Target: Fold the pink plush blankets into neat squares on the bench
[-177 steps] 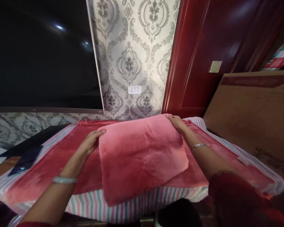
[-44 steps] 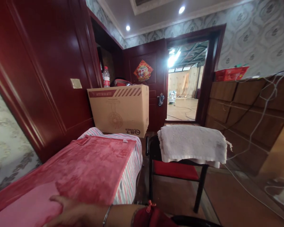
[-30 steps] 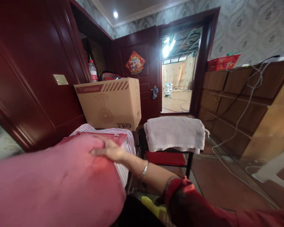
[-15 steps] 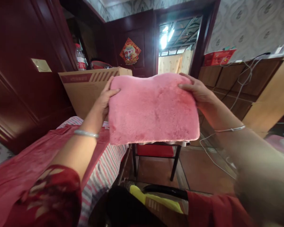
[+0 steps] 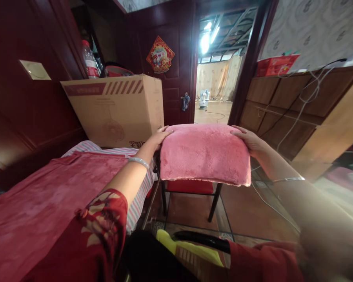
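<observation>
A pink plush cloth (image 5: 206, 156), apparently folded, spans the gap between my two hands at arm's length. My left hand (image 5: 161, 137) grips its upper left corner, thumb on top. On the opposite corner, my right hand (image 5: 247, 141) has its fingers closed around the edge. Directly beyond and below is a chair with a red seat (image 5: 191, 187) and dark legs. Whether the cloth touches the chair is hidden. More pink plush fabric (image 5: 61, 188) lies spread out at the left, over a striped sheet (image 5: 138, 211).
A large cardboard box (image 5: 117, 109) stands at the back left, with a bottle (image 5: 90, 60) behind it. To the right, a wooden cabinet (image 5: 291, 98) carries a red basket (image 5: 278, 64) and trailing white cables. An open doorway shows a fan (image 5: 204, 99) beyond.
Both hands have lowered the pink cloth and moved it farther forward over the chair. Its top now tilts away from me. Both hands keep their grip.
</observation>
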`<state>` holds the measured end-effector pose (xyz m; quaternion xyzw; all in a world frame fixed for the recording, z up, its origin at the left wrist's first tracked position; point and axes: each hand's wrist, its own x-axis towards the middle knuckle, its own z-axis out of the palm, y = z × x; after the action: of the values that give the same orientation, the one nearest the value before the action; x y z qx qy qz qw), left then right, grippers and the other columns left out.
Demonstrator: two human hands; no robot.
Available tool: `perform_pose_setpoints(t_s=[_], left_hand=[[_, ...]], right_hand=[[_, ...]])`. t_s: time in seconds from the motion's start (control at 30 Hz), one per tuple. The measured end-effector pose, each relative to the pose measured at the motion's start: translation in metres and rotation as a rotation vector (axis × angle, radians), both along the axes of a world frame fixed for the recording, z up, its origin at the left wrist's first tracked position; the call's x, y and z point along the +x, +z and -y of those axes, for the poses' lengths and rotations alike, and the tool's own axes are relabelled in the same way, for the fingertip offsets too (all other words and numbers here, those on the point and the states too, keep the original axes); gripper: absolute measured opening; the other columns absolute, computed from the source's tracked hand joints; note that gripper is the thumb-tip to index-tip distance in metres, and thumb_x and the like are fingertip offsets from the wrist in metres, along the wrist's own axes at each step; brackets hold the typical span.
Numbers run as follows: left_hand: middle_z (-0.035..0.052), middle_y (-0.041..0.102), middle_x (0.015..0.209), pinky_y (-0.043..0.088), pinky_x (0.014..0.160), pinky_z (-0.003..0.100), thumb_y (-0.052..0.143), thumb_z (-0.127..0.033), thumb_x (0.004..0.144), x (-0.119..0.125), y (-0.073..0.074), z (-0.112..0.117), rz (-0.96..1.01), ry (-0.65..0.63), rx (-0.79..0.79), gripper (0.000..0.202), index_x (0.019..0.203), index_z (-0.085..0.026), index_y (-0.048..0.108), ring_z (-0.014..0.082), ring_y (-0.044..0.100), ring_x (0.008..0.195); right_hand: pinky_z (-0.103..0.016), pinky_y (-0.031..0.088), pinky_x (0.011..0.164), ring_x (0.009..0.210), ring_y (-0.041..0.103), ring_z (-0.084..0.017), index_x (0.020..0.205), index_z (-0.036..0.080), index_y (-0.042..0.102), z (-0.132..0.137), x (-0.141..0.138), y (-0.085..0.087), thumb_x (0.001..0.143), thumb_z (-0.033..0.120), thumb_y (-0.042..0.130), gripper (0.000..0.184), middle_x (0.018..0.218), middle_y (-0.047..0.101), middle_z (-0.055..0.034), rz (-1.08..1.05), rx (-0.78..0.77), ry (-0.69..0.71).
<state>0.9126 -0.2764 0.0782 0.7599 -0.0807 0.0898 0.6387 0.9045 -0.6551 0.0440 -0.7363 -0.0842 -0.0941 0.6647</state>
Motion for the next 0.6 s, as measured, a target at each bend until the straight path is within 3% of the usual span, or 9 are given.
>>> perform_pose_setpoints(t_s=[0.17,0.27,0.33,0.47,0.6], left_hand=[[0.0151,0.058,0.145,0.04,0.115,0.04,0.077,-0.025,0.078,0.003,0.007,0.007,-0.007,0.033,-0.036,0.064,0.139,-0.018,0.061,0.0276,0.055,0.133],[0.0106,0.058,0.146,0.04,0.115,0.038,0.074,-0.018,0.078,0.009,0.018,0.011,0.054,0.023,-0.053,0.068,0.144,-0.021,0.056,0.0261,0.054,0.134],[0.0091,0.059,0.145,0.041,0.114,0.04,0.074,-0.019,0.079,0.012,0.022,0.011,0.097,0.029,-0.068,0.07,0.146,-0.023,0.054,0.0269,0.055,0.133],[0.0117,0.062,0.14,0.04,0.114,0.044,0.079,-0.029,0.075,0.009,0.012,0.01,0.076,0.066,0.011,0.07,0.142,-0.023,0.058,0.0303,0.053,0.133],[0.0144,0.062,0.14,0.04,0.112,0.044,0.076,-0.038,0.079,0.001,0.0,0.008,0.04,0.049,0.014,0.061,0.136,-0.02,0.062,0.0297,0.055,0.132]], right_hand=[[-0.04,0.061,0.083,0.104,0.069,-0.029,0.137,0.021,0.062,-0.001,-0.001,0.016,0.076,0.026,0.076,0.063,0.124,0.071,-0.0129,-0.042,0.078,-0.088],[-0.034,0.056,0.076,0.099,0.071,-0.024,0.134,0.015,0.064,-0.003,0.0,0.031,0.091,0.03,0.061,0.046,0.125,0.07,-0.0156,0.002,0.087,-0.146],[-0.033,0.053,0.073,0.098,0.071,-0.021,0.134,0.013,0.065,-0.004,0.002,0.036,0.096,0.031,0.051,0.044,0.126,0.069,-0.0168,0.033,0.079,-0.153],[-0.039,0.061,0.078,0.097,0.072,-0.027,0.135,0.018,0.064,-0.006,0.006,0.024,0.081,0.029,0.074,0.057,0.12,0.073,-0.0145,0.006,-0.021,-0.131],[-0.044,0.062,0.08,0.098,0.072,-0.03,0.133,0.018,0.065,-0.003,0.01,0.009,0.079,0.038,0.074,0.058,0.113,0.075,-0.0138,0.009,-0.081,-0.101]])
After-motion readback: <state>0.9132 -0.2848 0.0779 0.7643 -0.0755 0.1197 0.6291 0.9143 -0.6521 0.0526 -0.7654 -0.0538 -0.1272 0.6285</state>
